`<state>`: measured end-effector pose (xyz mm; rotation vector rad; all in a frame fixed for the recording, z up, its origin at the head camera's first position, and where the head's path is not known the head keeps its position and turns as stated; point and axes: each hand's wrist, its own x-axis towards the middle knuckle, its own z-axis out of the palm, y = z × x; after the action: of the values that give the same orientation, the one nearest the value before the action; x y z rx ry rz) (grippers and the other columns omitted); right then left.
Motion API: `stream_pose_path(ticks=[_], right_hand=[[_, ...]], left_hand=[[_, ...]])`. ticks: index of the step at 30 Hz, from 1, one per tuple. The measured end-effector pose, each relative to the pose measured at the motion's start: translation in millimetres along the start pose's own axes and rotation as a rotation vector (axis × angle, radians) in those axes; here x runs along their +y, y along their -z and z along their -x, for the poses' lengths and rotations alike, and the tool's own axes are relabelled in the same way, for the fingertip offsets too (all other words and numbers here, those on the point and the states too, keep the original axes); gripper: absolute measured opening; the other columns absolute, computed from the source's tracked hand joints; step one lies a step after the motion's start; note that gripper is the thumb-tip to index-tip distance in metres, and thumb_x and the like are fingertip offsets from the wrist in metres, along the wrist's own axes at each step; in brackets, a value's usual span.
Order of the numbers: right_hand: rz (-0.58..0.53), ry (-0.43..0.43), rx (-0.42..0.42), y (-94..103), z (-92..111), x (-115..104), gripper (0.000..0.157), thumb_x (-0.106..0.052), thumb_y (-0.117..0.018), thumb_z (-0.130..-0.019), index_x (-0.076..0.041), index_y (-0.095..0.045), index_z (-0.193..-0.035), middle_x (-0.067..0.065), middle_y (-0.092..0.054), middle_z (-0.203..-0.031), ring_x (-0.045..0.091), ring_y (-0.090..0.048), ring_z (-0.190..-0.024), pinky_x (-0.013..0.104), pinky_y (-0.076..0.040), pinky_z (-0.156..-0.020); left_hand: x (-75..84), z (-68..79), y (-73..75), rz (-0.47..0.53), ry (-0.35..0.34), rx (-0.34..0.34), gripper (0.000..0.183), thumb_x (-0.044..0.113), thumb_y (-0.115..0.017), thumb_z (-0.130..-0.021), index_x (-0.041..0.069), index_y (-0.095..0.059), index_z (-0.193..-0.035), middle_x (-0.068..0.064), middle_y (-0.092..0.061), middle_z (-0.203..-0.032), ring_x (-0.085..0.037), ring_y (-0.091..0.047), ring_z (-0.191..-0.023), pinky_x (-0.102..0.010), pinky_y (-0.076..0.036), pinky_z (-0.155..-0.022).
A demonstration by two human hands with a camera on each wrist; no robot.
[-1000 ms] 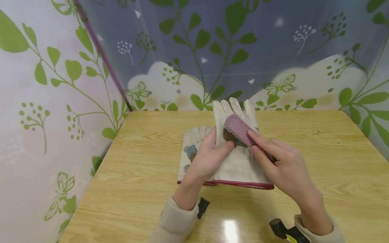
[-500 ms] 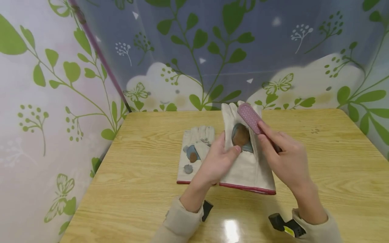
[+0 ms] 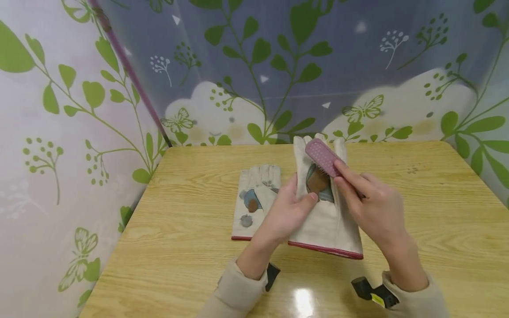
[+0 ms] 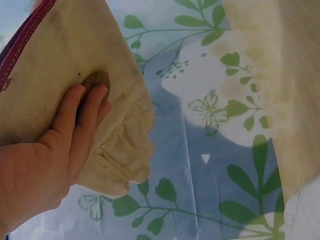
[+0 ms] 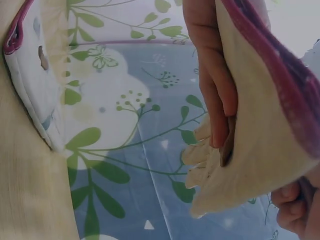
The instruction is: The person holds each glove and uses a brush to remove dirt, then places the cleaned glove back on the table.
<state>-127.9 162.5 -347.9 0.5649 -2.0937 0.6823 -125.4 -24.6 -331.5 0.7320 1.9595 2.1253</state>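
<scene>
My left hand (image 3: 284, 214) grips a cream cloth glove (image 3: 324, 225) with a dark red hem, thumb on the front and fingers behind. In the left wrist view those fingers lie against a brown round spot (image 4: 95, 79) on the glove's back. The front bears a brown and blue patch (image 3: 316, 182). My right hand (image 3: 377, 210) holds a pink, white-dotted brush (image 3: 323, 155) with its bristles turned down to the patch's upper edge; whether they touch is hard to tell. The brush's handle is mostly hidden in the hand.
A matching glove (image 3: 258, 176) lies flat on the wooden table (image 3: 179, 221), left of the held one. Patterned walls (image 3: 222, 57) of cloth or sheeting stand behind and at the sides. Black wrist devices (image 3: 374, 293) sit at both sleeves.
The held glove has shifted right and slightly down with my left hand. The brush moved up and right off the patch, baring it, then came slightly back left and down over its upper edge.
</scene>
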Motion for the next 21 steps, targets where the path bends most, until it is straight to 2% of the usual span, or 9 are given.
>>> stream_pose_path(ticks=[3, 7, 9, 11, 14, 17, 19, 21], right_hand=[[-0.091, -0.018, 0.002, 3.5, 0, 0, 0.033, -0.012, -0.073, -0.080, -0.011, -0.070, -0.114, 0.003, -0.061, -0.066, 0.005, -0.037, -0.053, 0.017, -0.029, -0.046], [-0.228, 0.053, -0.069, 7.6, -1, -1, 0.028, -0.021, -0.069, -0.086, -0.011, -0.071, -0.112, -0.002, -0.064, -0.071, 0.001, -0.039, -0.056, 0.013, -0.030, -0.050], [-0.226, 0.088, -0.095, 6.9, -2, -2, 0.028, -0.027, -0.065, -0.089, -0.011, -0.072, -0.111, -0.002, -0.065, -0.071, 0.001, -0.039, -0.055, 0.013, -0.031, -0.049], [-0.202, 0.086, -0.092, 4.6, -2, -2, 0.029, -0.028, -0.064, -0.090, -0.011, -0.071, -0.112, -0.001, -0.065, -0.070, 0.002, -0.040, -0.054, 0.014, -0.031, -0.047], [-0.137, 0.047, -0.042, 0.2, -1, -1, 0.028, -0.021, -0.069, -0.086, -0.010, -0.071, -0.112, 0.002, -0.064, -0.067, 0.004, -0.039, -0.051, 0.016, -0.031, -0.045], [-0.087, 0.006, 0.006, -3.2, -1, 1, 0.034, -0.010, -0.074, -0.078, -0.009, -0.071, -0.112, 0.005, -0.063, -0.064, 0.005, -0.039, -0.049, 0.017, -0.030, -0.044], [-0.088, -0.016, 0.025, -3.2, -1, 1, 0.037, -0.006, -0.076, -0.076, -0.009, -0.070, -0.113, 0.005, -0.061, -0.062, 0.004, -0.037, -0.050, 0.017, -0.029, -0.045], [-0.140, -0.033, 0.019, -0.9, -1, 0, 0.037, -0.004, -0.076, -0.076, -0.008, -0.070, -0.112, 0.003, -0.061, -0.064, 0.002, -0.036, -0.052, 0.016, -0.028, -0.046]], left_hand=[[-8.4, -1.2, 2.3, -0.013, 0.017, 0.021, 0.049, -0.006, -0.044, -0.092, 0.006, -0.038, -0.139, -0.009, -0.053, -0.131, -0.011, -0.052, -0.111, -0.027, -0.042, -0.098], [-19.6, -5.1, 6.5, -0.042, 0.001, 0.078, 0.050, -0.002, -0.047, -0.092, 0.013, -0.041, -0.139, -0.003, -0.054, -0.129, -0.010, -0.052, -0.111, -0.029, -0.041, -0.099], [-21.5, -5.8, 7.6, -0.055, -0.028, 0.091, 0.051, -0.002, -0.048, -0.091, 0.012, -0.041, -0.139, -0.003, -0.054, -0.131, -0.010, -0.051, -0.114, -0.029, -0.040, -0.100], [-22.1, -5.6, 7.7, -0.028, -0.048, 0.073, 0.053, -0.004, -0.047, -0.091, 0.012, -0.039, -0.141, -0.005, -0.051, -0.135, -0.012, -0.050, -0.118, -0.029, -0.039, -0.102], [-18.8, -3.5, 5.3, 0.009, -0.040, 0.033, 0.053, -0.006, -0.044, -0.093, 0.011, -0.035, -0.143, -0.008, -0.051, -0.134, -0.014, -0.052, -0.116, -0.029, -0.042, -0.099], [-15.7, -2.7, 2.4, -0.008, -0.038, 0.017, 0.050, -0.006, -0.043, -0.093, 0.009, -0.037, -0.140, -0.009, -0.052, -0.132, -0.013, -0.052, -0.114, -0.028, -0.042, -0.098], [-16.8, -3.3, 1.8, -0.027, -0.037, 0.026, 0.049, -0.006, -0.043, -0.093, 0.009, -0.038, -0.139, -0.008, -0.053, -0.131, -0.012, -0.052, -0.115, -0.027, -0.041, -0.099], [-20.4, -4.2, 2.6, -0.049, -0.034, 0.037, 0.048, -0.004, -0.045, -0.093, 0.010, -0.039, -0.139, -0.005, -0.053, -0.131, -0.010, -0.051, -0.116, -0.027, -0.041, -0.100]])
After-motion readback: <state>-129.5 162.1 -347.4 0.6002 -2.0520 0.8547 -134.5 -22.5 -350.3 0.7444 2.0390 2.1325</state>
